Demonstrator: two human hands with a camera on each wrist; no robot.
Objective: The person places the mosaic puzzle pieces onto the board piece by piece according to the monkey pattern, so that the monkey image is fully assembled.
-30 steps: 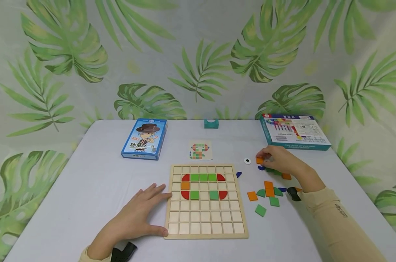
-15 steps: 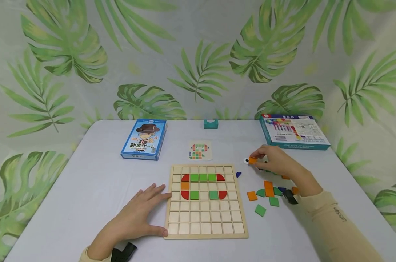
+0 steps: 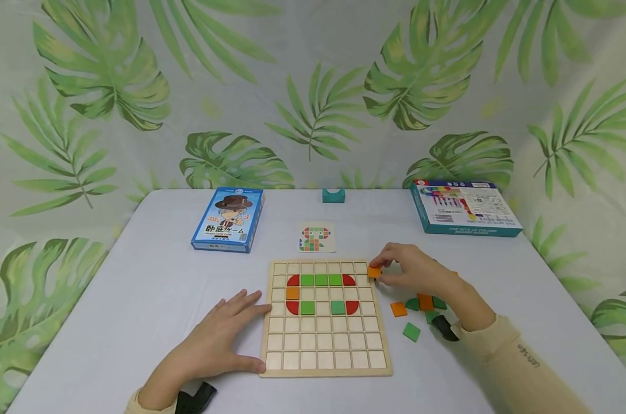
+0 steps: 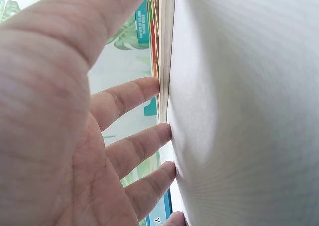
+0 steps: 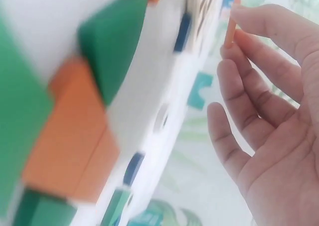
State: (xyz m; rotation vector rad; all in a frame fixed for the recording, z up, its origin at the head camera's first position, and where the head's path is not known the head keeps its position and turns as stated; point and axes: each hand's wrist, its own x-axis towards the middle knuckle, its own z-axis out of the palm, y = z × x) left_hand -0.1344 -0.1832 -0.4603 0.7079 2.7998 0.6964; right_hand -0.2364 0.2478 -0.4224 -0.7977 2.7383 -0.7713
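A wooden grid board [image 3: 325,343] lies flat on the white table, with red, green and orange pieces set in its upper rows. My left hand [image 3: 219,333] spreads its fingers beside it, thumb and forefinger touching the left edge; the left wrist view shows straight fingers [image 4: 134,94] against that edge. Between thumb and fingers, my right hand [image 3: 413,267] pinches an orange square tile [image 3: 374,272] at the board's upper right edge. The right wrist view shows this tile edge-on, its other fingers loosely bent. The right hand and forearm hide part of the loose pieces.
Loose pieces lie right of the board, among them an orange tile [image 3: 398,309] and a green tile [image 3: 411,332]. Beyond the board lies a pattern card [image 3: 317,237]. Farther back are a blue box [image 3: 228,219], a teal block [image 3: 334,196] and a flat game box [image 3: 468,210].
My right hand has carried the orange tile left from the loose pieces, past the white eye-like disc, to the board's right edge. The left hand has stayed in place.
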